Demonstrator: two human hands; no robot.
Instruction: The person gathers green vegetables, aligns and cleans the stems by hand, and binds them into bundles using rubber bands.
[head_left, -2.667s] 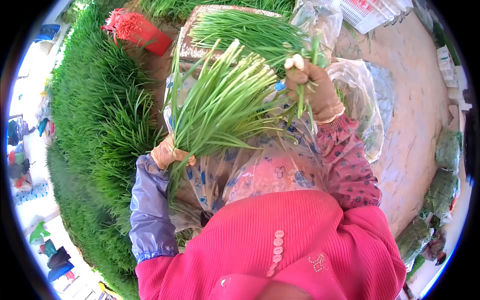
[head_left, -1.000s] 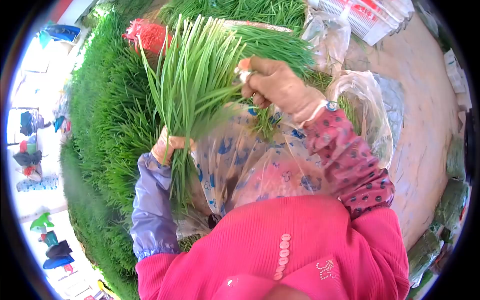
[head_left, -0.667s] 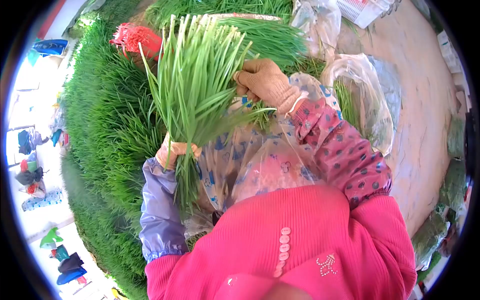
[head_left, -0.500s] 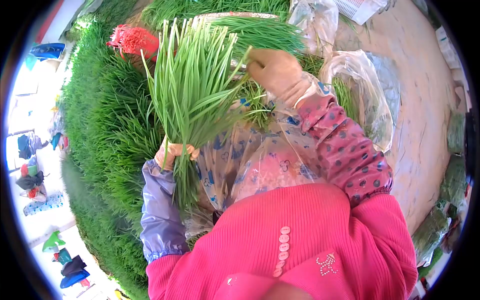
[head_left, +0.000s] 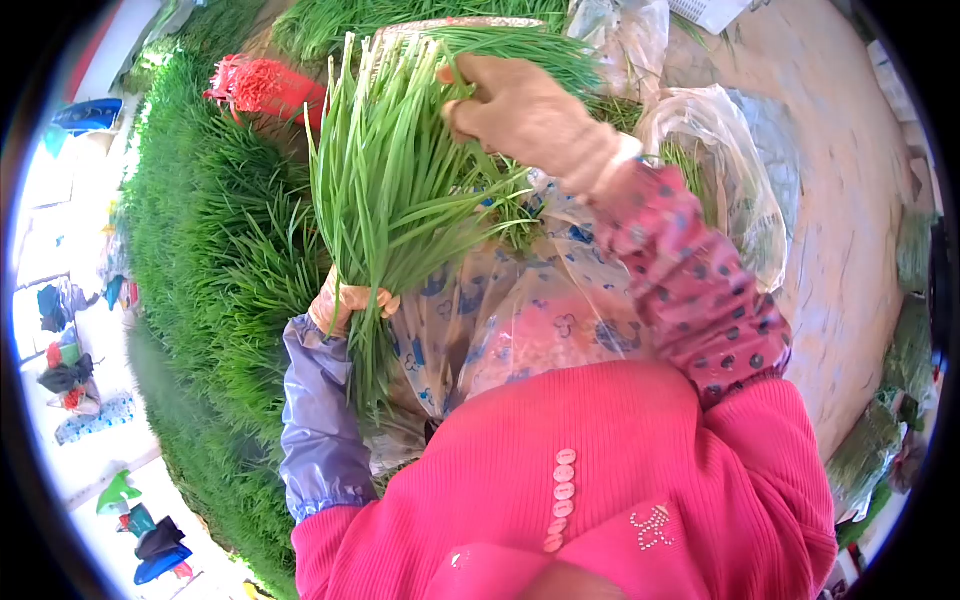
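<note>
A large bunch of garlic chives point(head_left: 385, 180) stands fanned out in front of me, its pale cut ends pointing up and its leaf tips hanging down. My left hand point(head_left: 350, 303), gloved, is wrapped around the bunch low down. At the upper right side of the bunch is my right hand point(head_left: 525, 115), also gloved, its fingers curled against the stalks near the pale ends. Its fingertips partly hide the stalks they touch. Loose green leaves point(head_left: 515, 215) lie below the right hand, on the clear patterned plastic apron point(head_left: 550, 300) over my lap.
A thick bank of greens point(head_left: 220, 260) runs along the left. At the top left lies a red-wrapped bundle point(head_left: 265, 88). More cut greens point(head_left: 520, 55) lie behind the bunch. An open clear plastic bag point(head_left: 735, 180) with greens inside stands at the right on the bare floor point(head_left: 840, 200).
My right hand has moved left and up, from beside the bunch to its upper stalks. The left hand keeps its hold, and the bunch has shifted slightly right.
</note>
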